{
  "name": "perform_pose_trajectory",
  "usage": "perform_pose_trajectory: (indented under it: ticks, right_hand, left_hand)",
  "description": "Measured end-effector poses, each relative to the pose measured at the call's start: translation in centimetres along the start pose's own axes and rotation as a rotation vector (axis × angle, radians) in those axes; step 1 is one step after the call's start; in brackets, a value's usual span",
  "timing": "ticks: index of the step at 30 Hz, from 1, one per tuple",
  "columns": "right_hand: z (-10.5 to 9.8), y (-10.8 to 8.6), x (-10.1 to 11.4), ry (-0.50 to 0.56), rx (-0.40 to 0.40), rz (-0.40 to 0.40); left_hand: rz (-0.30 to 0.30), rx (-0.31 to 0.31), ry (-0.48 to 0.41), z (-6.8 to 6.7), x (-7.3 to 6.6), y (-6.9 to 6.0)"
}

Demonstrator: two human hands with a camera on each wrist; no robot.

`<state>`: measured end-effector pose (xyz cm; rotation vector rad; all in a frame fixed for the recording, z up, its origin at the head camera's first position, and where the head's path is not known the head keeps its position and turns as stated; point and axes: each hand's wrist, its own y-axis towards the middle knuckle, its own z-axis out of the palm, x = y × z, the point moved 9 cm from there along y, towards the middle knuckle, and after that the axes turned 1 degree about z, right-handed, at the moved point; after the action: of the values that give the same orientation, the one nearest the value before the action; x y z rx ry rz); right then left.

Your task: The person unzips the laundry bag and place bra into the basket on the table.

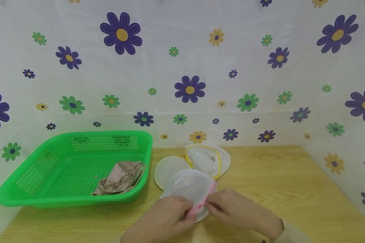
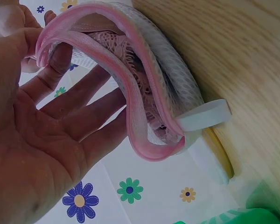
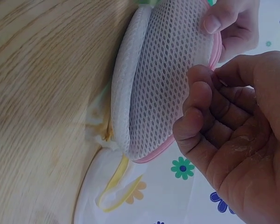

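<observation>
A white mesh laundry bag (image 1: 188, 184) with a pink zipper edge is held between both hands above the table. The left hand (image 1: 167, 216) grips the bag's pink edge between thumb and fingers. At the other side, the right hand (image 1: 231, 209) pinches the pink edge with thumb and index finger. In the left wrist view the bag's mouth gapes, and a dusky pink lace garment (image 2: 114, 46) lies inside it. A white tab (image 2: 205, 115) sticks out at one end of the pink edge. Whether a zipper pull sits between the right fingertips cannot be seen.
A green plastic basket (image 1: 79, 202) stands at the left with a crumpled pinkish-beige garment (image 1: 121, 179) in it. Behind the hands lie a round white mesh bag (image 1: 167, 168) and a white bag with yellow trim (image 1: 225, 160). A flowered curtain (image 1: 158, 71) borders the wooden table (image 1: 276, 179).
</observation>
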<state>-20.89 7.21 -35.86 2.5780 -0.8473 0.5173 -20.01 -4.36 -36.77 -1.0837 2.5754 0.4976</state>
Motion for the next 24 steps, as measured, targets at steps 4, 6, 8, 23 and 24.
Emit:
perform_pose_trajectory:
  ticks: [4,6,8,23,24]
  right_hand:
    - [-0.06,-0.08,0.23,-0.009,-0.015,-0.020]
    - [-0.04,-0.10,0.32,-0.009,-0.018,-0.027]
    - [0.03,-0.11,0.40,-0.001,-0.011,-0.028]
    - [0.23,-0.09,0.56,-0.001,0.019,-0.018]
    - [0.25,-0.09,0.51,0.001,0.023,-0.012]
  left_hand:
    - [-0.026,0.003,0.024,0.07,0.02,0.33]
    - [-0.035,0.005,0.039,0.10,-0.02,0.51]
    - [-0.033,0.002,0.070,0.11,-0.16,0.67]
    - [0.032,-0.046,0.118,-0.06,-0.84,0.90]
    - [0.035,-0.048,0.118,-0.06,-0.85,0.90]
